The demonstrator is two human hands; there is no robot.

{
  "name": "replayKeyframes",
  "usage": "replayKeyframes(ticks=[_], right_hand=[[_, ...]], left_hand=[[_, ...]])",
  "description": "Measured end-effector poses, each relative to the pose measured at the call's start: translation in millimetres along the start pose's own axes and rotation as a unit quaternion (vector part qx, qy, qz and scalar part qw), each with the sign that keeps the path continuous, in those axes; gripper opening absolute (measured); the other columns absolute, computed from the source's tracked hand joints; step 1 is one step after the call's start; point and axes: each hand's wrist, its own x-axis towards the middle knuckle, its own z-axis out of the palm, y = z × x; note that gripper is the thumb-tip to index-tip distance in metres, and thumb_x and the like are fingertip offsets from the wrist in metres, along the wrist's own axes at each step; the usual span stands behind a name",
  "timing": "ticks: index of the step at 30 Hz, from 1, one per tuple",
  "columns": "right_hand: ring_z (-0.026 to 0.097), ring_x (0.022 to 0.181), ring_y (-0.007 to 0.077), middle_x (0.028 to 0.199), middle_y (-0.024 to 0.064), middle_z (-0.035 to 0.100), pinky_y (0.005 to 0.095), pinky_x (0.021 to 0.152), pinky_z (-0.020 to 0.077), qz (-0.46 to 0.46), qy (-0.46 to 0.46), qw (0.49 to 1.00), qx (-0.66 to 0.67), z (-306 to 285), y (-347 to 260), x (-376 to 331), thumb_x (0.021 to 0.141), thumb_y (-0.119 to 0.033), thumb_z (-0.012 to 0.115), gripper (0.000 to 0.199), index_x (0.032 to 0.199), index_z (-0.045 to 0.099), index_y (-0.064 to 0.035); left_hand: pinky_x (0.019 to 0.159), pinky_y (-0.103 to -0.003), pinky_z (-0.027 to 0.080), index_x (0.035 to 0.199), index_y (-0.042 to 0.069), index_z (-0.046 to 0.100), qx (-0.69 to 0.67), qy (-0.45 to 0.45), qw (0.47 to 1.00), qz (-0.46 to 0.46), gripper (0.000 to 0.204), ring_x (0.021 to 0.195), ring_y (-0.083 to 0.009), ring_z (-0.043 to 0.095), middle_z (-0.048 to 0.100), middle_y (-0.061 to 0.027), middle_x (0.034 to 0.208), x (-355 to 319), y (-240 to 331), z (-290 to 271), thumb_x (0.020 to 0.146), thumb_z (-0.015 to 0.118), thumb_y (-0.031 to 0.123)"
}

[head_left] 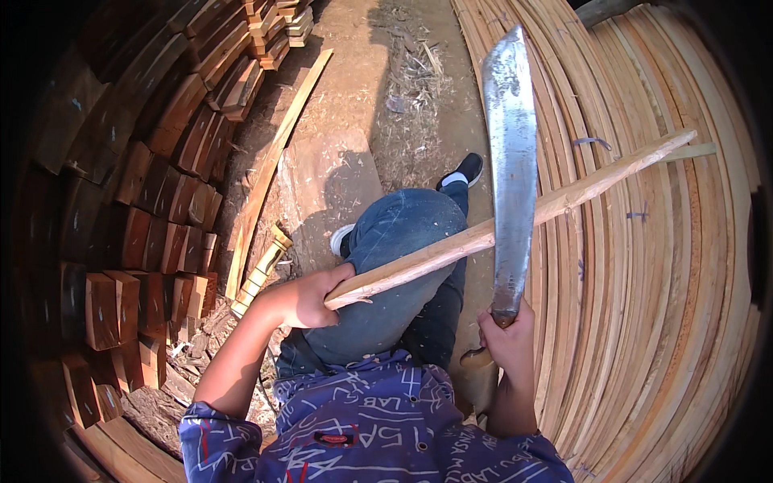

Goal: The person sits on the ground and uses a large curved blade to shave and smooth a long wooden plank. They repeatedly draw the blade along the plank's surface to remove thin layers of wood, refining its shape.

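Left hand [302, 299] grips stick [515, 221]; right hand [507, 342] holds machete [513, 161] raised across it. Trimming step; next stroke likely needs a steady stick.

no packages, signs or screens, one small label only, a dark red oval patch [335, 439] on the blue patterned shirt [378, 427], low centre of view
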Motion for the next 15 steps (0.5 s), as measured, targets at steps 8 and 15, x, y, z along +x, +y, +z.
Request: replayKeyframes(ticks=[8, 15], right_hand=[[0.059, 0.072, 0.0089, 0.078, 0.0048, 0.064, 0.0262, 0.068, 0.0488, 0.048, -0.003, 0.999, 0.012, -1.3, -13.3, -3.8, 0.084, -0.006, 0.072, 0.028, 0.107, 0.061, 0.0032], [0.057, 0.060, 0.0085, 0.071, 0.0044, 0.062, 0.0276, 0.056, 0.0465, -0.077, -0.029, 0.996, -0.035, 16.1, 11.4, -13.8, 0.083, -0.007, 0.073, 0.023, 0.100, 0.059, 0.0012]], left_hand=[[0.084, -0.033, 0.047, 0.111, 0.004, 0.054, 0.009, 0.027, 1.000, -0.006, 0.051, 0.092, -0.0226, 0.062, 0.063, -0.0116, 0.096, -6.0, 5.3, 7.8, 0.062, 0.069, 0.008], [0.085, -0.034, 0.047, 0.112, 0.004, 0.053, 0.040, 0.032, 0.999, -0.018, 0.051, 0.094, -0.0236, 0.062, 0.063, -0.0126, 0.096, -3.2, 5.9, 9.7, 0.063, 0.068, 0.007]])
